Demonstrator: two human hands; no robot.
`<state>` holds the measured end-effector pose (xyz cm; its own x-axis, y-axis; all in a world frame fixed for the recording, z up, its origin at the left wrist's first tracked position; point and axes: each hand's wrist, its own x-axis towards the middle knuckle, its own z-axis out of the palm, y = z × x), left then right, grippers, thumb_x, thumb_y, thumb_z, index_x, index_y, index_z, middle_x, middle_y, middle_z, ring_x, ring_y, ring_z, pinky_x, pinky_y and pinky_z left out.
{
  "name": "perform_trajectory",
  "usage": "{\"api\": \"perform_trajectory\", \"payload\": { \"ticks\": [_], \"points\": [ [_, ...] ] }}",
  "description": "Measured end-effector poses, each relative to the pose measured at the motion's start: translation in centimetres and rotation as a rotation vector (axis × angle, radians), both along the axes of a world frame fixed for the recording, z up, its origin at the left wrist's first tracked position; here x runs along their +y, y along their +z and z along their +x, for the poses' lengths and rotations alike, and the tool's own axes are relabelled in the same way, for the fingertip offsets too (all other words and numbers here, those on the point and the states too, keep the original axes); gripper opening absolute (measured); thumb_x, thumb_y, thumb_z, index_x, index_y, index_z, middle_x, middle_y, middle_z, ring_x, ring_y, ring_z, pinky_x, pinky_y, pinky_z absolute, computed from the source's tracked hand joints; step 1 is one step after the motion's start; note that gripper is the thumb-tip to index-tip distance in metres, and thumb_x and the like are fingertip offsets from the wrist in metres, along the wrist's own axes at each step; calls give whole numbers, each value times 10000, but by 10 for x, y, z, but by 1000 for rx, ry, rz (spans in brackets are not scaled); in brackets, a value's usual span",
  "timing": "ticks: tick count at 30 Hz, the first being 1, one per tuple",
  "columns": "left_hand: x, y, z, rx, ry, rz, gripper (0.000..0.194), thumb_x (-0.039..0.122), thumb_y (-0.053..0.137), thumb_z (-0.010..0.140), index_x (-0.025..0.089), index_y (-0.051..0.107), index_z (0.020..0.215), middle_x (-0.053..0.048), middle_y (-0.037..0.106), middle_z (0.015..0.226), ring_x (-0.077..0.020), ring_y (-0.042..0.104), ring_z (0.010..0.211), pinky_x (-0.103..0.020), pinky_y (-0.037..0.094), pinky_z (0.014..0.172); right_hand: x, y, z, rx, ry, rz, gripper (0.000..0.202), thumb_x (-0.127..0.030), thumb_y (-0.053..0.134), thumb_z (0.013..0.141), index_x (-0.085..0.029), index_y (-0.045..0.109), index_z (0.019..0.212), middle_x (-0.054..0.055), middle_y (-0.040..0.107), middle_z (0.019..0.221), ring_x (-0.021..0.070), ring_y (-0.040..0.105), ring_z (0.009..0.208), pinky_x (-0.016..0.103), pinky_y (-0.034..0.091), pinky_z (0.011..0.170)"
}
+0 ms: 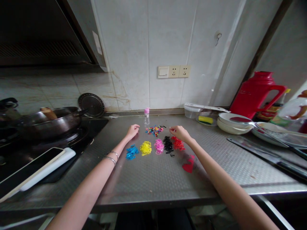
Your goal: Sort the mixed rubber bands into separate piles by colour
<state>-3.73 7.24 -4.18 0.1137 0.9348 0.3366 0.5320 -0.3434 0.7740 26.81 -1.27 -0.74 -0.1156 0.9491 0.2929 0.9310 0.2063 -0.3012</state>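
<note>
Small coloured rubber bands lie in piles on the metal counter. A mixed multicolour pile (154, 130) is at the back, between my hands. In front of it run separate piles: blue (132, 152), yellow (145, 148), pink (159, 146), black (168, 144) and red (178, 143). My left hand (132, 131) rests left of the mixed pile, fingers curled together; anything inside is hidden. My right hand (180, 132) is just behind the red pile, fingertips pinched; what they hold is too small to name. A clear bottle with a pink top (147, 117) stands behind the mixed pile.
A red torn piece (188, 164) lies near my right forearm. On the left are a phone on a white block (49, 169) and a pan (51, 123) on the stove. Bowls (234, 124), a knife (254, 151) and a red thermos (255, 95) occupy the right.
</note>
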Motion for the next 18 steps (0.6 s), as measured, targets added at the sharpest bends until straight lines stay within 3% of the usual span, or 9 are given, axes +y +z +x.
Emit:
{"api": "perform_trajectory", "payload": {
  "ticks": [9, 18],
  "points": [
    [-4, 1, 0, 0, 20, -9, 298, 82, 401, 678, 81, 611, 889, 26, 496, 477, -91, 467, 462, -182, 345, 472, 37, -10, -28, -116, 39, -70, 304, -348, 451, 764, -268, 636, 991, 60, 630, 968, 193, 570, 869, 238, 416, 676],
    [-1, -2, 0, -11, 15, -10, 274, 104, 407, 678, 86, 623, 846, 15, 526, 486, -96, 478, 463, -192, 352, 487, 49, -17, -36, -129, 14, -46, 287, -364, 459, 783, -251, 638, 977, 74, 581, 998, 190, 520, 913, 241, 405, 708]
  ]
}}
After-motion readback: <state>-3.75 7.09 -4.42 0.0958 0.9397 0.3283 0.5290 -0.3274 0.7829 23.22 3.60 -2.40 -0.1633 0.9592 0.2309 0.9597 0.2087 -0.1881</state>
